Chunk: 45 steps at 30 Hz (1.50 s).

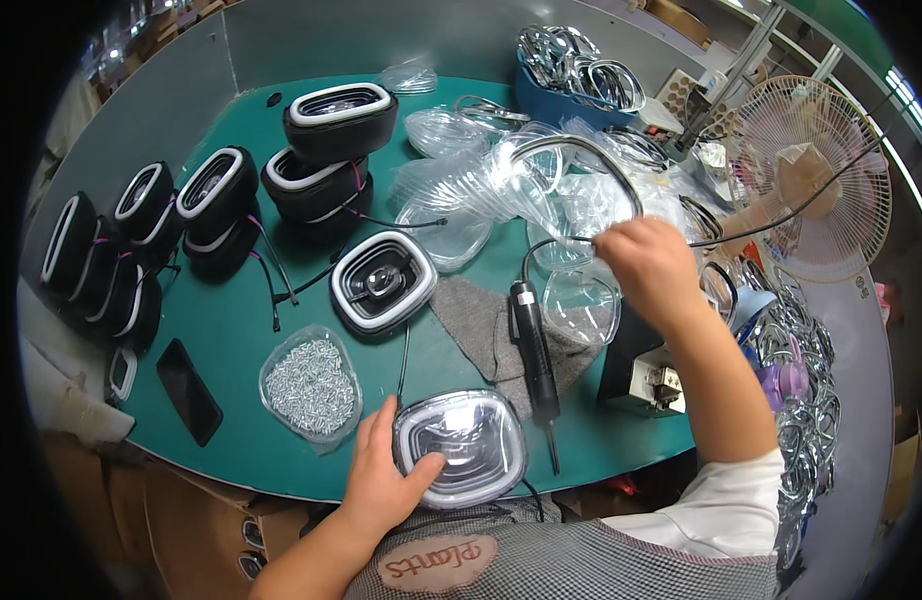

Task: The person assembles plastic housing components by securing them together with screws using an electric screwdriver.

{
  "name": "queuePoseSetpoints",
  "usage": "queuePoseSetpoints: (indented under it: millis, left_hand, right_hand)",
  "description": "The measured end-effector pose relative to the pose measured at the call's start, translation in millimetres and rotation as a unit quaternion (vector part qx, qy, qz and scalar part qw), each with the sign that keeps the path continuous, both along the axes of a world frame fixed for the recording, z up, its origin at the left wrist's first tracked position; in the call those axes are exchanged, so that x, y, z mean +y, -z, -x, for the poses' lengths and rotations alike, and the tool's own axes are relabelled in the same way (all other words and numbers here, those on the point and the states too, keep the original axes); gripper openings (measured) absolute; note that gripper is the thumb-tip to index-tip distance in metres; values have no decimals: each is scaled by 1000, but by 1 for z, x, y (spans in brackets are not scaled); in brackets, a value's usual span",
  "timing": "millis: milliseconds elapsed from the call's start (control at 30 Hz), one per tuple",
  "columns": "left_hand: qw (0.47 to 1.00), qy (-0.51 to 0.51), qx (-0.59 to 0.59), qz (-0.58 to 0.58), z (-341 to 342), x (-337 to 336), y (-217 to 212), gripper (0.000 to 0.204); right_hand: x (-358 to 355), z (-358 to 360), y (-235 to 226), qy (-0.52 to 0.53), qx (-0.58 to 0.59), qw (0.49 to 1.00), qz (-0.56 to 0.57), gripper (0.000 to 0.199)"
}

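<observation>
Left hand (381, 480) laid open, thumb upon rounded clear-lensed lamp unit with chrome rim (461, 447), at near edge of green counter (241, 330). Right hand (649, 262) closed on thin chrome trim ring (581, 150), lifted above heap of clear plastic covers (491, 185). Judged mid-assembly: one black white-rimmed housing (383, 281) open at centre, others stacked far left (131, 240). Clear tray of small screws (311, 385) left of lamp; black electric screwdriver (533, 345) on grey cloth (476, 320). Blue bin of rings (546, 95) behind. No labels legible.
</observation>
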<state>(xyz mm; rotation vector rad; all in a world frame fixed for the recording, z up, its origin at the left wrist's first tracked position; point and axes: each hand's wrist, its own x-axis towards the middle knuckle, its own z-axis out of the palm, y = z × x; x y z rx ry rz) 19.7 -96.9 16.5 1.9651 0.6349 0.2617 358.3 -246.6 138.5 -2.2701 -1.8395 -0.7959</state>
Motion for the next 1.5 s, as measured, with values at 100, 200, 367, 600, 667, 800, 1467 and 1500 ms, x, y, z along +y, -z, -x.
queuePoseSetpoints:
  millis: [100, 200, 367, 600, 667, 800, 1467, 1500]
  left_hand:
    - [993, 19, -26, -116, 7, 1, -4, 82]
    - [979, 22, -102, -176, 6, 10, -14, 77]
    - [957, -48, -265, -103, 8, 23, -31, 70]
    - [932, 22, -324, -160, 17, 23, -43, 36]
    - [933, 19, -322, -158, 23, 22, -35, 34]
    - [939, 15, -307, -152, 31, 16, -34, 33]
    - [958, 13, -285, 0, 42, 6, -35, 31]
    - [958, 14, -286, 0, 41, 4, -37, 31]
  right_hand:
    - [-17, 65, -5, -102, 30, 994, -35, 22]
    - [-36, 108, 2, -182, 101, 977, -41, 23]
    - [-47, 153, 16, -302, 239, 922, -37, 19]
    - [-57, 177, 35, -346, 357, 867, -31, 17]
    - [-60, 182, 39, -334, 375, 862, -62, 17]
    - [-63, 187, 42, -323, 385, 862, -70, 17]
    - [-73, 186, 63, -135, 548, 814, -135, 25]
    - [-73, 185, 65, -123, 563, 809, -116, 22]
